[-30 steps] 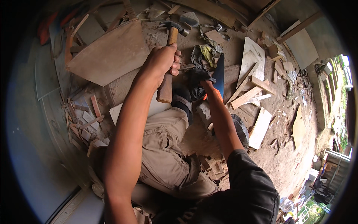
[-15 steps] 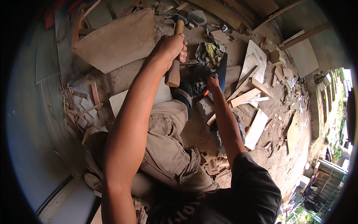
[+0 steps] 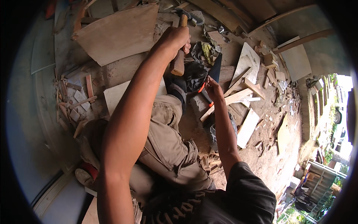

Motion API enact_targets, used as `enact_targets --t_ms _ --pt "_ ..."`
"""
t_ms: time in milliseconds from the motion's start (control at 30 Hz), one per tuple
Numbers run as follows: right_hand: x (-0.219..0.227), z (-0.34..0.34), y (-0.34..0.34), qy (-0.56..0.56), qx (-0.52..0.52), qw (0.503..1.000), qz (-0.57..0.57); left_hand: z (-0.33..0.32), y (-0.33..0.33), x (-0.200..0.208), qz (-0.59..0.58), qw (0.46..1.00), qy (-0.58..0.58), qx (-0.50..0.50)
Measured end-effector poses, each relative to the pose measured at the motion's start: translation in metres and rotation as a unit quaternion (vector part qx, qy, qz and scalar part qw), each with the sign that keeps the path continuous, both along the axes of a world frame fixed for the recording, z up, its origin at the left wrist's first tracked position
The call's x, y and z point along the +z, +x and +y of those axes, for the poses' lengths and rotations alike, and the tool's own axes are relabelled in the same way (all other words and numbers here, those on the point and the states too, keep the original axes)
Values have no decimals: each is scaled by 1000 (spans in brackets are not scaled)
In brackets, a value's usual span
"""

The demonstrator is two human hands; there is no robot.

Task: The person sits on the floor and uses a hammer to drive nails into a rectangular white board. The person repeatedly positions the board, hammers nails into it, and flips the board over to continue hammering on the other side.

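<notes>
My left hand [image 3: 178, 39] is wrapped round the wooden handle of a claw hammer [image 3: 177, 66]. The hammer's dark metal head points away from me, and the thick handle end juts out below my fist. Farther right and lower, my right hand [image 3: 214, 89] has its fingers drawn together; whatever may be between them is too small to make out. It hovers over or beside a handsaw [image 3: 215, 68] with a dark blade and an orange-and-black handle. Left of those fingertips lies a crumpled black plastic bag [image 3: 195, 77]. Under the saw handle is a grey block [image 3: 198, 105].
A large plywood sheet [image 3: 117, 35] lies at the far left. Wood offcuts [image 3: 238, 96] and a pale board [image 3: 248, 127] are strewn on the right. Scrap wood [image 3: 80, 99] clutters the left beside a wall. My bent leg [image 3: 164, 130] is below my hands.
My right hand has drawn back from the black bag, uncovering more of the bag and the saw's orange handle. My left hand still grips the hammer; the view has shifted slightly.
</notes>
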State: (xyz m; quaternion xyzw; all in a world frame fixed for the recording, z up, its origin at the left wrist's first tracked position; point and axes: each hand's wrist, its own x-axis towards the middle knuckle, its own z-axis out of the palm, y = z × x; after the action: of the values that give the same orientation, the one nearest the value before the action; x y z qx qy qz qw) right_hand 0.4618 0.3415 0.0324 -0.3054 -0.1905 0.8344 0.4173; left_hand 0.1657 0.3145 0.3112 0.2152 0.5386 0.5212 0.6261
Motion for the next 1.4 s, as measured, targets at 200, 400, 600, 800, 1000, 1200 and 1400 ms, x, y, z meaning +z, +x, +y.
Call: enact_targets --t_ms 200,400,600,800,1000,1200,1400 --pt "9 -12 -5 6 3 1000 -5 0 -3 -5 6 1000 3 -1" --pt "-14 -18 -3 -29 15 997 -65 2 -3 -8 10 1000 -5 3" --pt "-15 -37 -15 -40 23 990 -133 -2 -8 -7 2 1000 5 2" --pt "16 -65 11 -65 -29 997 10 3 3 -5 -3 999 18 -34" --pt "100 -140 78 -57 -28 997 -45 11 -8 -13 10 997 11 -74" --pt "125 -236 188 -114 -51 947 -295 45 -32 -47 -9 994 32 -109" --pt "83 -263 194 -118 -94 960 -234 2 -7 -4 38 995 53 -72"
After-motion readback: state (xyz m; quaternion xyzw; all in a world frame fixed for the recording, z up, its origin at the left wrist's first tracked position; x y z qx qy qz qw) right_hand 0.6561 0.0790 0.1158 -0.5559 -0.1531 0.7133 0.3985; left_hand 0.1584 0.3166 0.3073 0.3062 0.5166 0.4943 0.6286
